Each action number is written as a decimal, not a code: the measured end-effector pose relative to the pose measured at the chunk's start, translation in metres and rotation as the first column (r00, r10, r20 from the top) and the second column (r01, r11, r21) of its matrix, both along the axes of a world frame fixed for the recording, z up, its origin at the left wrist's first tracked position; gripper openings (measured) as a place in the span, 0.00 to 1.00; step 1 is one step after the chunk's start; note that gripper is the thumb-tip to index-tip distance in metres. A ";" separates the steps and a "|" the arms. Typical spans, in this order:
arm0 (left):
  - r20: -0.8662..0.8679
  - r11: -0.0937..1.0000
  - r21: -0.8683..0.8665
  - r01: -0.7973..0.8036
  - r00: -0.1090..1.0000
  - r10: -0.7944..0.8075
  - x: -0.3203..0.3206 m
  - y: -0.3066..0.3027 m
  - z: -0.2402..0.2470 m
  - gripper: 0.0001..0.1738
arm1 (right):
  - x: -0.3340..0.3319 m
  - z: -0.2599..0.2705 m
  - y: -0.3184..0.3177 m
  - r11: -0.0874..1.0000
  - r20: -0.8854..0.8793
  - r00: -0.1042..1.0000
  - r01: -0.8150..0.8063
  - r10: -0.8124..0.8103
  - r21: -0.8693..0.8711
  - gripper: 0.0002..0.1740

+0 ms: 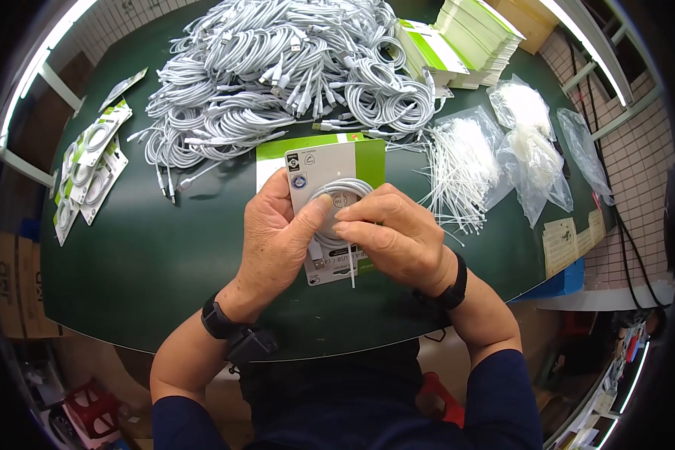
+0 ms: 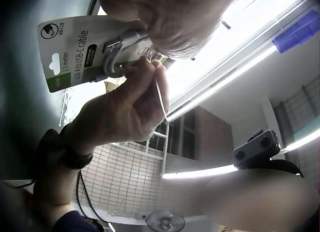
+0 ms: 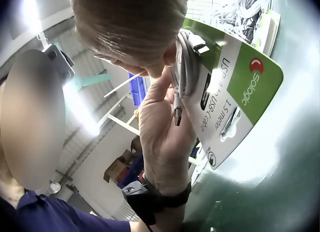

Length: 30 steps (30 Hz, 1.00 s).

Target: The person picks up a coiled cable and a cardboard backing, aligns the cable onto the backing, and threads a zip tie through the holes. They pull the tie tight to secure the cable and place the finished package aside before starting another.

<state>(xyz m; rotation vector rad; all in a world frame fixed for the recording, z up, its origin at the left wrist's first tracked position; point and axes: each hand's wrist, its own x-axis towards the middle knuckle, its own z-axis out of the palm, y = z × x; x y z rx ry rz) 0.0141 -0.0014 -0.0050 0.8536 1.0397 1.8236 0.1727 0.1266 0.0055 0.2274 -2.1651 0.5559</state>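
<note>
My left hand [image 1: 270, 236] grips a white-and-green packaging card [image 1: 324, 159], its thumb on the front and the fingers behind. Against the card lies a coiled light-grey USB cable [image 1: 350, 185], under that thumb. A USB-A plug [image 3: 177, 116] hangs from the coil in the right wrist view. At the coil's middle, my right hand [image 1: 401, 236] pinches a thin white cable tie [image 2: 160, 97], whose tail [image 1: 352, 268] points down toward me in the head view. The part of the tie within the coil is hidden by fingers.
Behind the hands is a large heap of coiled cables [image 1: 232, 67]. Stacked cards [image 1: 480, 37] stand at back right, with loose cable ties [image 1: 465, 161] and plastic bags [image 1: 531, 150] nearer. Carded cables [image 1: 90, 161] lie at the left. Another green-and-white card [image 1: 268, 154] lies behind the held one.
</note>
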 end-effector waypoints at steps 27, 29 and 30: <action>-0.076 0.998 -0.062 0.026 0.997 -0.031 0.011 0.001 -0.004 0.20 | 0.000 0.007 0.012 0.975 -0.028 0.975 0.221 -0.221 0.005 0.19; -0.075 0.998 -0.055 0.027 0.997 -0.031 0.010 0.001 -0.004 0.20 | 0.006 0.009 0.012 0.980 0.003 0.982 0.190 -0.191 0.054 0.22; -0.076 0.998 -0.049 0.030 0.997 -0.034 0.010 0.000 -0.004 0.19 | 0.007 0.009 0.011 0.980 0.004 0.982 0.190 -0.190 0.055 0.22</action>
